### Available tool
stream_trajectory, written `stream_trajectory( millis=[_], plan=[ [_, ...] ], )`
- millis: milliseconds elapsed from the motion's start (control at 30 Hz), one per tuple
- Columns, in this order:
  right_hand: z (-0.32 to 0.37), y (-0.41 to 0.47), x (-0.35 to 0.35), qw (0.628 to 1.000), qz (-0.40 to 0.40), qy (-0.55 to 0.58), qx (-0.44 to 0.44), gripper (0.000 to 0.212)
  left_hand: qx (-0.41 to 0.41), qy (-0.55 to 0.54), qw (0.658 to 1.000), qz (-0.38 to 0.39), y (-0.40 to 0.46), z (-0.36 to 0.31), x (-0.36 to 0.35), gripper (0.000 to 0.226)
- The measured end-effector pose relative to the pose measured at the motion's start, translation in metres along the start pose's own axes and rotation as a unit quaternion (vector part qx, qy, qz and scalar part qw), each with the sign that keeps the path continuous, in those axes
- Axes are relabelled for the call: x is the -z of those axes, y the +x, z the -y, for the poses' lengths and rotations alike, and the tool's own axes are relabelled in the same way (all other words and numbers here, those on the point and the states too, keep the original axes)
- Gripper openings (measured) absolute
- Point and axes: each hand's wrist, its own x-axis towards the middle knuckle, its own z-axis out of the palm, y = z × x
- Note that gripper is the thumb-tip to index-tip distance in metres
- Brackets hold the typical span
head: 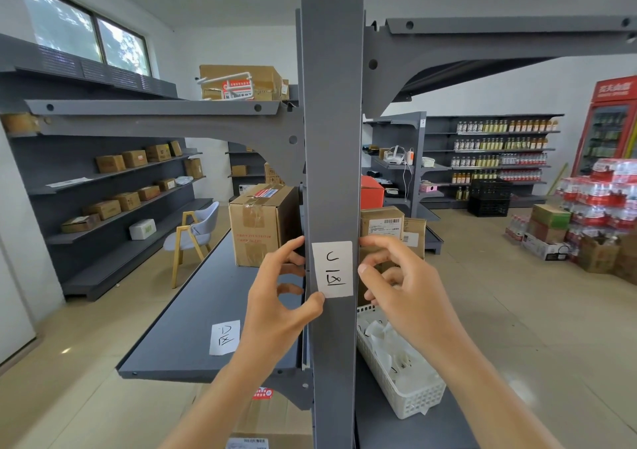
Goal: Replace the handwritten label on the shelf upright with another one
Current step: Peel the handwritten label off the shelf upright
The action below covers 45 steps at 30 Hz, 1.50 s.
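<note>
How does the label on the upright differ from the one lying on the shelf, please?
The upright label sits vertical on the grey post, with the left hand and right hand at its edges; the shelf label lies flat, untouched. The upright label's first mark looks like a C, the shelf label's like a D. Both are white, handwritten slips.

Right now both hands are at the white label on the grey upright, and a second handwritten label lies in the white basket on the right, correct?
Not quite. The head view shows the second label lying flat on the grey shelf to the left, not in the white basket. Both hands, left and right, are indeed at the label on the upright.
</note>
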Motion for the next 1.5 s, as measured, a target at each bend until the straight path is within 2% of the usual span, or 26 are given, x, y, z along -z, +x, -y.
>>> stream_trajectory(
  millis=[100, 167, 267, 367, 433, 567, 667, 933, 1033, 1133, 1333, 1500],
  plan=[
    [0.0, 0.002, 0.0, 1.0, 0.001, -0.003, -0.002, 0.03, -0.024, 0.025, 0.999, -0.009, 0.003, 0.0, 0.005, 0.073],
    [-0.001, 0.002, 0.0, 1.0, 0.003, -0.007, -0.002, 0.03, -0.117, 0.123, 0.986, -0.009, 0.003, -0.003, 0.014, 0.054],
    [-0.002, 0.002, 0.002, 1.0, -0.004, -0.004, -0.003, 0.03, -0.302, 0.29, 0.908, 0.025, 0.004, -0.008, 0.028, 0.027],
    [-0.003, 0.002, 0.003, 1.0, -0.01, -0.004, -0.003, 0.03, -0.381, 0.371, 0.844, 0.068, 0.01, -0.013, 0.041, 0.014],
    [-0.003, 0.0, 0.002, 1.0, -0.009, -0.004, -0.003, 0.031, -0.394, 0.407, 0.818, 0.104, 0.014, -0.019, 0.045, 0.015],
    [0.001, -0.002, 0.001, 1.0, -0.003, -0.007, 0.003, 0.033, -0.399, 0.446, 0.788, 0.145, 0.018, -0.035, 0.046, 0.013],
    [0.003, -0.003, 0.003, 1.0, -0.007, -0.004, 0.004, 0.032, -0.423, 0.487, 0.746, 0.165, 0.021, -0.044, 0.044, 0.007],
    [0.007, -0.004, 0.004, 1.0, 0.001, 0.0, 0.006, 0.037, -0.484, 0.556, 0.658, 0.152, 0.028, -0.042, 0.038, 0.02],
    [0.008, -0.006, 0.004, 1.0, 0.012, 0.006, -0.003, 0.043, -0.492, 0.569, 0.643, 0.146, 0.026, -0.04, 0.037, 0.021],
    [0.01, -0.008, 0.003, 1.0, 0.01, -0.002, -0.001, 0.042, -0.492, 0.581, 0.632, 0.147, 0.023, -0.041, 0.04, 0.032],
    [0.013, -0.011, 0.001, 1.0, 0.0, -0.011, 0.01, 0.035, -0.451, 0.548, 0.686, 0.16, 0.025, -0.043, 0.053, 0.049],
    [0.015, -0.011, 0.0, 0.999, -0.001, -0.027, 0.017, 0.037, -0.459, 0.52, 0.705, 0.149, 0.024, -0.044, 0.053, 0.024]
  ],
)
